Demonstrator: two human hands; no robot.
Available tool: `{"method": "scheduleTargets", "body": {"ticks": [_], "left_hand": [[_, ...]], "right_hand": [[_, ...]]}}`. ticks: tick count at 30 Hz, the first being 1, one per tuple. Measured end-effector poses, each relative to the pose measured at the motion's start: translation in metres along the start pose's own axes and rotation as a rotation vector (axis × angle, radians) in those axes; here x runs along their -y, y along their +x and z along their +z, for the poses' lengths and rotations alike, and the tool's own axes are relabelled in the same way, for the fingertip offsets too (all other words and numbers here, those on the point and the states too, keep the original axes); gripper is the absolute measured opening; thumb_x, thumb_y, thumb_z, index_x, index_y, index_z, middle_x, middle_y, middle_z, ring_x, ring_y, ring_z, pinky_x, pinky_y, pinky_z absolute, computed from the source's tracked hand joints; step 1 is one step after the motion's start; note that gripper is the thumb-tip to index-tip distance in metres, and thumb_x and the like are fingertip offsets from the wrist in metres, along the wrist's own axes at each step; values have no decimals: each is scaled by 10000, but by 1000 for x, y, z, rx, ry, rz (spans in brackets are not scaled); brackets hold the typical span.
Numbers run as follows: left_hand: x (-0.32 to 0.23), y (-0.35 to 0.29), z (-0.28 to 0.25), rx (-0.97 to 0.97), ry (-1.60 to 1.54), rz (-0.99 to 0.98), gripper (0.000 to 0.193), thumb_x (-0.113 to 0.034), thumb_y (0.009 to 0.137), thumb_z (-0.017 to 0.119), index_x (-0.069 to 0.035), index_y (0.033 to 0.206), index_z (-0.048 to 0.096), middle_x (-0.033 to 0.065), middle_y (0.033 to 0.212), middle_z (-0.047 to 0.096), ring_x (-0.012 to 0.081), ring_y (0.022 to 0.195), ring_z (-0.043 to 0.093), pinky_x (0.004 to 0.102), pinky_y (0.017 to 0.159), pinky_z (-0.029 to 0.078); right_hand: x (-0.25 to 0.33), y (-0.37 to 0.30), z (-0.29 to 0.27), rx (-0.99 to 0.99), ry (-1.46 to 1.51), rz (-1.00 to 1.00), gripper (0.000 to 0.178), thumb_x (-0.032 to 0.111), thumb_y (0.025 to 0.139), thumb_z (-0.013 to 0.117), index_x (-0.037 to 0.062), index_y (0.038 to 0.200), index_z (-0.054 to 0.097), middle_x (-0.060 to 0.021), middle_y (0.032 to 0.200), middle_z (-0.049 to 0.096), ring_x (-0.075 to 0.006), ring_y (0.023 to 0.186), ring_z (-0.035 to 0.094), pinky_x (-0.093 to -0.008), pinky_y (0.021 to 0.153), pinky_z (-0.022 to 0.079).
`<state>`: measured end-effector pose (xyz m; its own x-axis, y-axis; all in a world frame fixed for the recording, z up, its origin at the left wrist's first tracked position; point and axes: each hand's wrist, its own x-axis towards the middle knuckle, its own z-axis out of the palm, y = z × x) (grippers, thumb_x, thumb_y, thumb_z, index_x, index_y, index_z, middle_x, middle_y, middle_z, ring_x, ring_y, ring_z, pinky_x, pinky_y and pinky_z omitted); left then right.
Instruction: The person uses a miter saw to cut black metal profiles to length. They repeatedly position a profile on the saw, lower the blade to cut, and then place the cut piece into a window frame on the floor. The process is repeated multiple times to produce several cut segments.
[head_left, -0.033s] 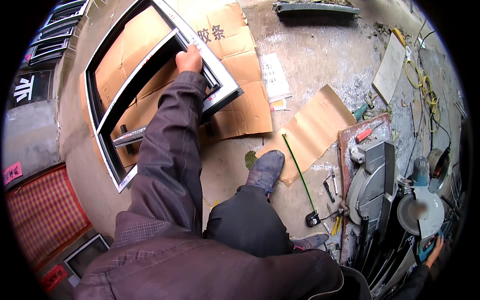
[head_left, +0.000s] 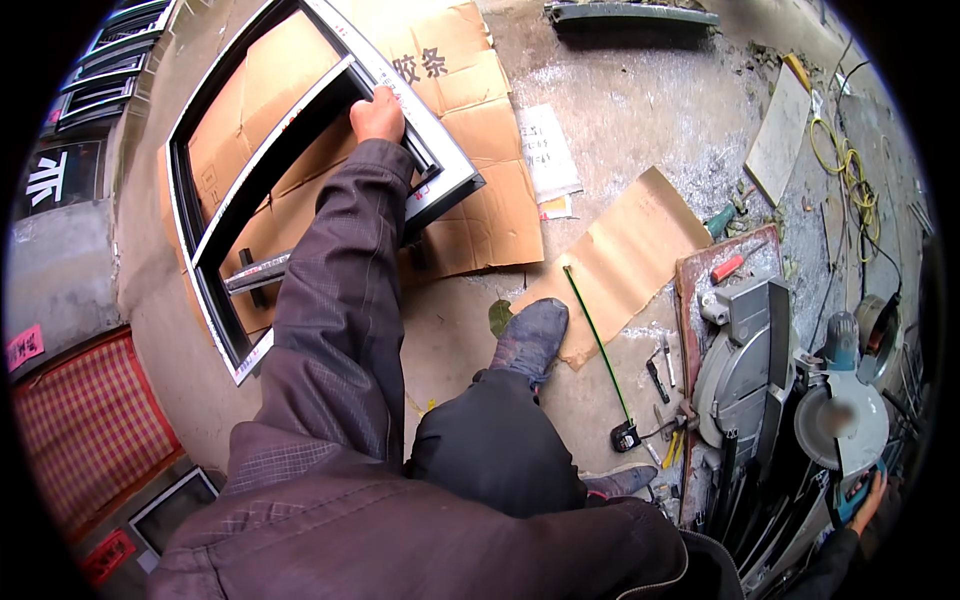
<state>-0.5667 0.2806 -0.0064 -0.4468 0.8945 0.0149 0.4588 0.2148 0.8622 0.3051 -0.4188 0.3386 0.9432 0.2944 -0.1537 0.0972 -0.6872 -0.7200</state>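
My left hand is closed around a member of a window frame, near its right corner. The frame has dark profiles, partly covered in white film, and lies tilted over flattened cardboard. A crossbar divides it, and a loose-looking pale bar shows beneath my outstretched forearm, which hides part of the frame. My right hand does not show. At the lower right edge, another hand in a black sleeve grips the teal handle of a mitre saw.
A brown sheet lies by my shoe, with an extended tape measure over it. Pens, pliers and a red-handled screwdriver lie to the right. A yellow cable coils farther off; a chequered cloth is at left.
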Motion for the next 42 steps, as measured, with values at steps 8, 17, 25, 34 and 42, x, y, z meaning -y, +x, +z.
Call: {"method": "scheduleTargets", "body": {"ticks": [8, 17, 25, 34, 42], "left_hand": [[-15, -11, -2, -41, 8, 19, 544, -326, 896, 577, 208, 818, 648, 396, 835, 667, 480, 904, 707, 465, 846, 518], [-30, -20, -5, -79, 22, 30, 499, -292, 891, 606, 195, 789, 645, 376, 796, 668, 468, 838, 713, 473, 801, 523], [-39, -28, -10, -92, 15, 71, 487, -281, 892, 604, 185, 753, 632, 364, 732, 645, 458, 765, 709, 492, 752, 520], [-34, -25, -15, -4, 103, 66, 489, -304, 909, 624, 176, 825, 659, 320, 798, 699, 390, 823, 733, 441, 782, 539], [19, 10, -41, 228, 49, 98, 357, -360, 1009, 663, -50, 838, 623, 0, 702, 582, 100, 587, 524, 293, 543, 429]], "right_hand": [[0, 4, -3, -18, -53, 13, 501, 353, 1029, 641, 130, 1459, 511, -13, 881, 591, -98, 644, 567, -246, 544, 453], [1, 0, 3, -56, -50, 7, 516, 366, 1027, 639, 141, 1474, 513, -13, 942, 589, -97, 649, 563, -247, 545, 455], [3, -3, 6, -124, -106, 12, 524, 387, 1028, 631, 165, 1486, 508, -8, 942, 589, -74, 626, 550, -230, 533, 456], [5, -1, -4, -107, -107, -20, 513, 389, 1024, 638, 156, 1467, 524, -4, 967, 593, -74, 662, 558, -230, 553, 463], [3, 6, -8, -53, -97, 28, 518, 401, 1007, 659, 167, 1453, 539, 8, 1005, 591, -77, 678, 555, -224, 566, 464]]}}
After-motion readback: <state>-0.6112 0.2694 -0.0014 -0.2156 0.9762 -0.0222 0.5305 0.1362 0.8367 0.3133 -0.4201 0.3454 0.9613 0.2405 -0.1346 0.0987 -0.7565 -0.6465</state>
